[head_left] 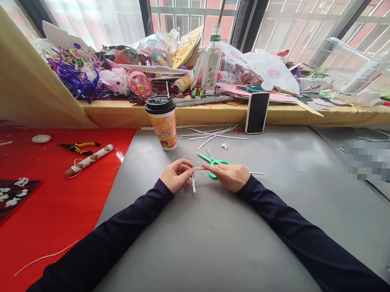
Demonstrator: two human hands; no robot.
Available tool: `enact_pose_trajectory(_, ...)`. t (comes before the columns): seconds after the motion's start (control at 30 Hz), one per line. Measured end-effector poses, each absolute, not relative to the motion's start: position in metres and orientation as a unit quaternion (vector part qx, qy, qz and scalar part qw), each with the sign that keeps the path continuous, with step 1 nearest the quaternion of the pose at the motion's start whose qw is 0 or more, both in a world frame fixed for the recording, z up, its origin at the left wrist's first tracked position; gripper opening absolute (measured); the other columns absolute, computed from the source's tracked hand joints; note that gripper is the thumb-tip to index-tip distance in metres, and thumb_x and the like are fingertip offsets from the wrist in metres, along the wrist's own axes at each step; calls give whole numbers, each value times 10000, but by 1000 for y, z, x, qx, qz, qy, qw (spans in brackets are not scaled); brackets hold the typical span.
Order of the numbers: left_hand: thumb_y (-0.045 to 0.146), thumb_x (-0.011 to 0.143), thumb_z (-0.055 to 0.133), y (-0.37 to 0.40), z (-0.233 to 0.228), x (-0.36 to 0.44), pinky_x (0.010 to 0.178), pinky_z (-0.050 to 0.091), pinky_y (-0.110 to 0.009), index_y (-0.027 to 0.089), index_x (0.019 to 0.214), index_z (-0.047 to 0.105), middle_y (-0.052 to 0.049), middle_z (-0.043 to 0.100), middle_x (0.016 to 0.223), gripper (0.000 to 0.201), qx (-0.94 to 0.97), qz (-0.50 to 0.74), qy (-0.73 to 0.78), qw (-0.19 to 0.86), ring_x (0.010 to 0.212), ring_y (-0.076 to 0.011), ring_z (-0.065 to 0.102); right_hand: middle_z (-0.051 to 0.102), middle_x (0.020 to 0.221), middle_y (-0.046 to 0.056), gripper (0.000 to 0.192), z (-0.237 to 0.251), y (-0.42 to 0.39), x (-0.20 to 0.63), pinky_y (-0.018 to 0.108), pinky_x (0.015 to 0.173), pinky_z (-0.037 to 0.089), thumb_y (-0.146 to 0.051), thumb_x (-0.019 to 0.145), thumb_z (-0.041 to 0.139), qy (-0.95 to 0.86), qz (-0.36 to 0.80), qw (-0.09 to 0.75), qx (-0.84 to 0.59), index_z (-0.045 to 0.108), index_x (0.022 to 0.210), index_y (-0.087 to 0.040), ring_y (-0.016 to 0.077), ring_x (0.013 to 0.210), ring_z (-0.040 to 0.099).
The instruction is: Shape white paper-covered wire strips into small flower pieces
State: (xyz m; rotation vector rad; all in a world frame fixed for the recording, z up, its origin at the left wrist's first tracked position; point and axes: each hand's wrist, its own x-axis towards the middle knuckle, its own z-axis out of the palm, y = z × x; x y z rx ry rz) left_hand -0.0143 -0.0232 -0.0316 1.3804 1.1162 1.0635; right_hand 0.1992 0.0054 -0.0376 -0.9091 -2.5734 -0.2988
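Observation:
My left hand [178,175] is closed in a pinch, with a narrow white strip [193,184] hanging from its fingertips. A thin pale stick [257,173] runs from those fingertips under my right hand [230,177] and out past its wrist side. The right fingers are stretched out together over the stick; the thumb side is partly hidden, but the stick lies in its grip. Green-handled scissors [225,162] lie spread on the grey mat [229,242] just behind my right hand. Small white scraps are scattered around the blades.
Behind my hands are a lidded paper cup [164,129], several white strips [204,140], a small white flower shape [225,146] and an upright phone [257,113]. On the red surface [92,189] lie pliers [80,147] and a wrapped roll [90,160]. Craft materials crowd the windowsill.

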Motion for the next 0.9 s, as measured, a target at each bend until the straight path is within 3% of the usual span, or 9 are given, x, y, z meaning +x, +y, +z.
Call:
enact_pose_trajectory(0.2, 297, 675, 578, -23, -32, -14, 448, 460, -211, 125, 827, 502, -6, 557, 604, 241, 576, 451, 443, 519, 449, -77, 518, 598, 764, -3, 496, -38, 8, 202, 185, 544, 340, -97, 772, 351, -931, -116, 182, -296, 380, 1227, -293, 92, 647, 506)
enact_pose_trajectory(0.63, 313, 676, 575, -23, -34, -14, 393, 430, -196, 122, 787, 526, -10, 551, 614, 226, 583, 447, 444, 513, 431, -73, 504, 575, 787, 6, 398, -40, 2, 196, 191, 552, 351, -161, 811, 344, -922, -63, 219, -312, 444, 1174, -292, 98, 660, 494)
enact_pose_trajectory(0.77, 298, 695, 552, -28, -32, -10, 428, 441, -208, 130, 771, 522, -5, 549, 622, 187, 609, 444, 431, 496, 450, -76, 512, 583, 862, 15, 321, -42, -7, 179, 202, 616, 387, -240, 826, 379, -896, -1, 278, -347, 492, 1125, -275, 106, 699, 517)
enact_pose_trajectory(0.9, 299, 715, 529, -33, -31, -6, 459, 441, -206, 142, 767, 520, 6, 534, 611, 165, 646, 439, 433, 450, 462, -72, 508, 592, 808, 19, 267, -38, -21, 161, 219, 618, 402, -260, 818, 410, -859, 70, 342, -374, 558, 1040, -256, 111, 670, 522)
